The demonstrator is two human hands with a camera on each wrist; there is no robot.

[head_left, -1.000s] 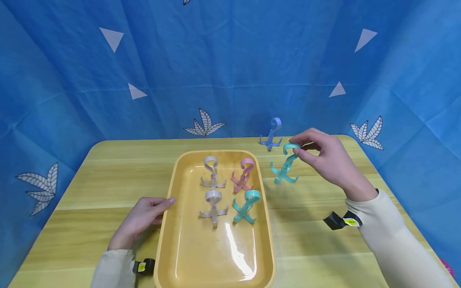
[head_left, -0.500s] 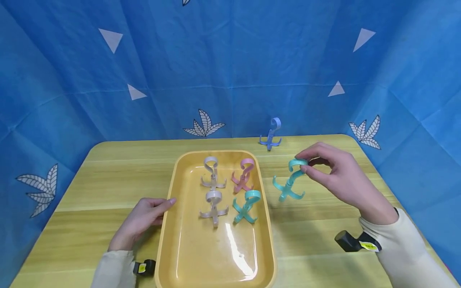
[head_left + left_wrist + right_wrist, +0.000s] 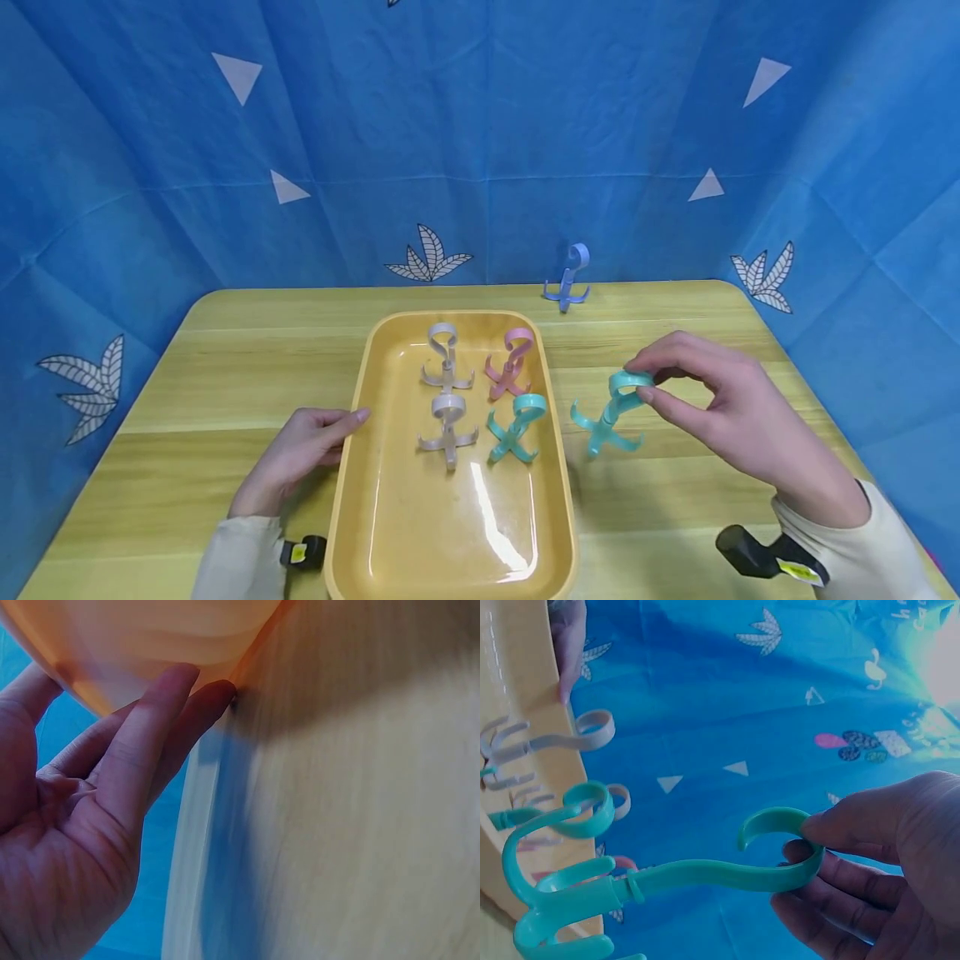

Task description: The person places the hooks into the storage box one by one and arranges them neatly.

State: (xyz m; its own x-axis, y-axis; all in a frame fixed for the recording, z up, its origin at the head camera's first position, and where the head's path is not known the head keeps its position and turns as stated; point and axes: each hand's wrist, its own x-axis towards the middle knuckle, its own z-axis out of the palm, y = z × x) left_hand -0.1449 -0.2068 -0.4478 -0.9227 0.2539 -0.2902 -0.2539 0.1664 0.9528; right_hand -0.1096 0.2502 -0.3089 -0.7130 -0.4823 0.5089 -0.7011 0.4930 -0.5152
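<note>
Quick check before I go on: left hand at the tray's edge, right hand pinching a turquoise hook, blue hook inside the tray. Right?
Not quite: the blue hook is outside the tray, near the far edge of the table, as the head view shows. The left hand is at the tray's edge and the right hand pinches a turquoise hook.

The right hand (image 3: 738,417) pinches a teal hook (image 3: 602,431). Left of its fingers, a tray (image 3: 420,525) bears four more hooks (image 3: 448,437); the left hand (image 3: 300,442) pinches the rim. Beyond the right fingers stands a blue hook (image 3: 566,287).
</note>
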